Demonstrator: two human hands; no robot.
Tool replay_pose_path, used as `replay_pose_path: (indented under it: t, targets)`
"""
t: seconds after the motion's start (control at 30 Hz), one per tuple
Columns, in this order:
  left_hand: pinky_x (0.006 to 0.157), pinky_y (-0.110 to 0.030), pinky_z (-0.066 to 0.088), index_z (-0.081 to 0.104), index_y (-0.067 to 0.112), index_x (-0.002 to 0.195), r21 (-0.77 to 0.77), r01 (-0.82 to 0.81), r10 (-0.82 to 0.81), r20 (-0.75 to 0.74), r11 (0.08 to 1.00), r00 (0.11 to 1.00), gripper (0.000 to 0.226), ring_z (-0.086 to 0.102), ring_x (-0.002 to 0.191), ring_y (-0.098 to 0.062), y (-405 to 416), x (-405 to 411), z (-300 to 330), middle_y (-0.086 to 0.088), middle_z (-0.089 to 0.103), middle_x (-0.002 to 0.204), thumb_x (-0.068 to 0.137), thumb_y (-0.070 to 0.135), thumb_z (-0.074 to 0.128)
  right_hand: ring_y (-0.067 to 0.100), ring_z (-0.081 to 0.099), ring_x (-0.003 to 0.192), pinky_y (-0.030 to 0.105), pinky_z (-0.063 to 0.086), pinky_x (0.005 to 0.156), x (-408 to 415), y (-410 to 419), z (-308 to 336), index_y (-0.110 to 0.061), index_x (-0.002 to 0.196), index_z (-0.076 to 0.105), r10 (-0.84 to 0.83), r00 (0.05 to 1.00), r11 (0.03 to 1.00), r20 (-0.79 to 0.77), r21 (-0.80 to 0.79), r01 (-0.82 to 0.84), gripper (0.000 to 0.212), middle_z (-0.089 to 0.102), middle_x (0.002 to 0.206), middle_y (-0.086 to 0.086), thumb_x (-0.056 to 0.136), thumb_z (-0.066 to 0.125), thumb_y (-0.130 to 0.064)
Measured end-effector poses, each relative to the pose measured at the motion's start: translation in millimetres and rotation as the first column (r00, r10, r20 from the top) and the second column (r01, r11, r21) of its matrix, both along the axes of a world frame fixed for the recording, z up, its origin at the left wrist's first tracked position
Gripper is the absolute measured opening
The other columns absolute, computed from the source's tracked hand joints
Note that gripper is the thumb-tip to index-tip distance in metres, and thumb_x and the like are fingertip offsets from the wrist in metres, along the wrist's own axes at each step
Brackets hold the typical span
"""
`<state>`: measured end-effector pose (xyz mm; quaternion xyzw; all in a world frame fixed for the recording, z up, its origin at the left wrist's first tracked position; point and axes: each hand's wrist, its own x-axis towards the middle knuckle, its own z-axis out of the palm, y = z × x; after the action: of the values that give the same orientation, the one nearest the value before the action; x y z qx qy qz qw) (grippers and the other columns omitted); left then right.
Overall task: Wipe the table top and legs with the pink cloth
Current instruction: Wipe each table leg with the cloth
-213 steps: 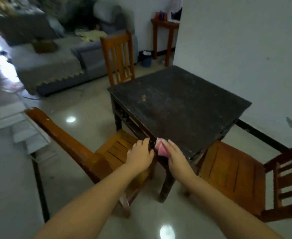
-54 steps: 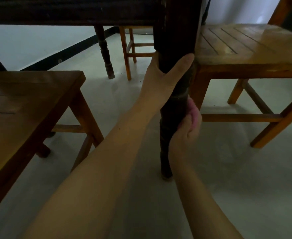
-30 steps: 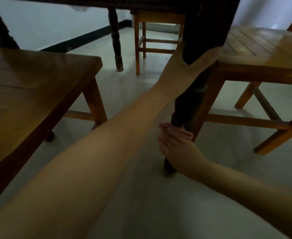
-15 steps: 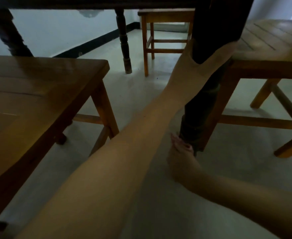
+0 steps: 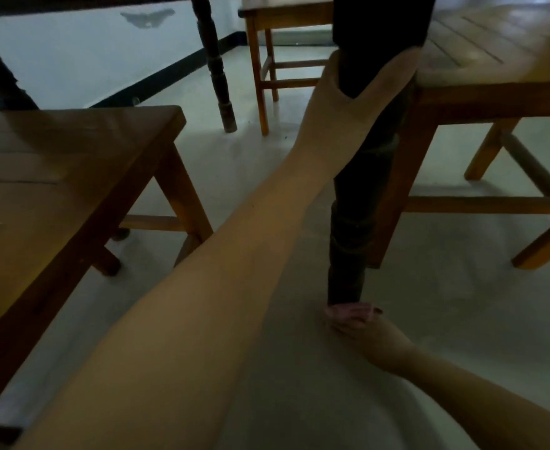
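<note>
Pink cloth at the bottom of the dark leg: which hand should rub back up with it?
Right, probably. The right hand already holds the pink cloth against the foot of the dark table leg. The left hand grips the leg high up, steadying it, and has no cloth.

The near table leg (image 5: 355, 196) is almost black, as is the far table leg (image 5: 216, 64). The cloth (image 5: 348, 311) at its foot is pink. The chair seats left (image 5: 56, 164) and right (image 5: 494, 50) are warm orange-brown wood. The floor (image 5: 445, 303) is pale grey-green; the far wall (image 5: 82, 63) pale blue-white with a black skirting band (image 5: 169, 76).
</note>
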<state>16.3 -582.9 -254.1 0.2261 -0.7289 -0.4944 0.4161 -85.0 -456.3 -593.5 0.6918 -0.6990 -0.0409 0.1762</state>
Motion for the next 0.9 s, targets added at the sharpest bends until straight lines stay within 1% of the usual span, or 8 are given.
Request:
replay_pose_path:
  t: [0.07, 0.13, 0.23, 0.33, 0.43, 0.67, 0.8, 0.9]
  targets:
    - [0.095, -0.037, 0.047, 0.041, 0.007, 0.128, 0.000, 0.007, -0.007, 0.012, 1.000, 1.000, 0.067, 0.059, 0.106, -0.018, -3.7, -1.2, -3.2, -0.010, 0.060, 0.118, 0.075, 0.044, 0.059, 0.014, 0.013, 0.142, 0.038, 0.013, 0.112, -18.2, 32.3, -9.2, -0.028, 0.136, 0.044, 0.241, 0.968, 0.968, -0.072, -0.050, -0.245, 0.054, 0.033, 0.147, -0.014, 0.083, 0.035, -0.023]
    - [0.091, -0.021, 0.046, 0.041, 0.009, 0.129, 0.006, 0.018, -0.018, 0.016, 1.000, 1.000, 0.053, 0.057, 0.107, -0.012, -7.1, -2.5, -6.6, -0.006, 0.058, 0.121, 0.085, 0.032, 0.059, 0.019, 0.019, 0.141, 0.039, 0.018, 0.114, -21.1, 31.6, 12.0, -0.017, 0.133, 0.044, 0.143, 0.928, 0.948, 0.343, -0.317, -0.028, 0.049, 0.041, 0.139, -0.005, 0.085, 0.037, -0.012]
    - [0.097, -0.025, 0.043, 0.035, 0.011, 0.133, 0.004, 0.009, -0.009, 0.005, 1.000, 1.000, 0.051, 0.051, 0.118, -0.016, -7.6, -1.6, -6.5, -0.006, 0.052, 0.130, 0.089, 0.026, 0.056, 0.020, 0.054, 0.104, 0.029, 0.048, 0.086, 28.8, 1.5, 30.3, -0.028, 0.130, 0.046, -0.063, 0.084, 0.771, 0.994, -0.005, 0.637, 0.040, 0.052, 0.116, -0.002, 0.095, 0.036, -0.013]
    - [0.100, -0.029, 0.041, 0.035, 0.010, 0.133, 0.011, 0.009, -0.009, -0.006, 1.000, 1.000, 0.051, 0.050, 0.118, -0.018, -5.6, -1.7, -4.0, -0.006, 0.052, 0.130, 0.089, 0.026, 0.056, 0.031, 0.060, 0.077, 0.034, 0.054, 0.060, 78.7, -36.9, 50.3, -0.036, 0.126, 0.046, -0.042, -0.414, 0.603, 0.909, 0.354, 0.716, 0.035, 0.060, 0.103, 0.009, 0.095, 0.031, -0.029]
    - [0.102, -0.035, 0.041, 0.034, 0.010, 0.133, 0.021, 0.026, -0.026, -0.009, 0.999, 1.000, 0.054, 0.050, 0.118, -0.020, -4.1, -1.7, -2.9, -0.008, 0.051, 0.130, 0.088, 0.028, 0.057, 0.034, 0.058, 0.107, 0.053, 0.050, 0.090, 102.9, -52.6, 85.8, -0.040, 0.129, 0.041, 0.125, -0.444, 0.543, 0.888, 0.313, 0.779, 0.040, 0.053, 0.132, 0.008, 0.091, 0.032, -0.031]
    - [0.089, -0.025, 0.046, 0.039, 0.011, 0.131, 0.055, 0.052, -0.053, 0.019, 0.997, 0.998, 0.064, 0.055, 0.109, -0.016, -2.7, 0.6, -0.6, -0.006, 0.055, 0.125, 0.081, 0.042, 0.062, 0.004, 0.027, 0.136, 0.032, 0.027, 0.110, 119.6, -60.3, 143.7, -0.042, 0.142, 0.024, 0.348, -0.041, 0.506, 0.936, -0.151, 0.849, 0.064, 0.027, 0.148, -0.016, 0.085, 0.033, -0.016]
    - [0.096, -0.035, 0.045, 0.038, 0.013, 0.131, 0.051, 0.061, -0.062, 0.029, 0.997, 0.998, 0.069, 0.054, 0.112, -0.017, 0.7, 3.2, 1.3, -0.006, 0.055, 0.125, 0.075, 0.046, 0.058, 0.016, 0.050, 0.101, 0.031, 0.046, 0.081, 97.4, -49.6, 131.2, -0.048, 0.108, 0.062, 0.475, -0.459, 0.482, 0.751, 0.215, 0.850, 0.029, 0.057, 0.104, -0.002, 0.095, 0.043, -0.030]
    - [0.097, -0.039, 0.045, 0.038, 0.012, 0.131, 0.062, 0.048, -0.049, 0.014, 0.997, 0.999, 0.074, 0.055, 0.112, -0.022, 2.5, 2.8, 3.0, -0.009, 0.056, 0.123, 0.068, 0.047, 0.057, 0.013, 0.055, 0.089, 0.024, 0.045, 0.072, 78.6, -56.3, 186.5, -0.031, 0.102, 0.068, 0.588, -0.448, 0.465, 0.673, 0.172, 0.869, 0.018, 0.067, 0.101, 0.000, 0.087, 0.059, -0.034]
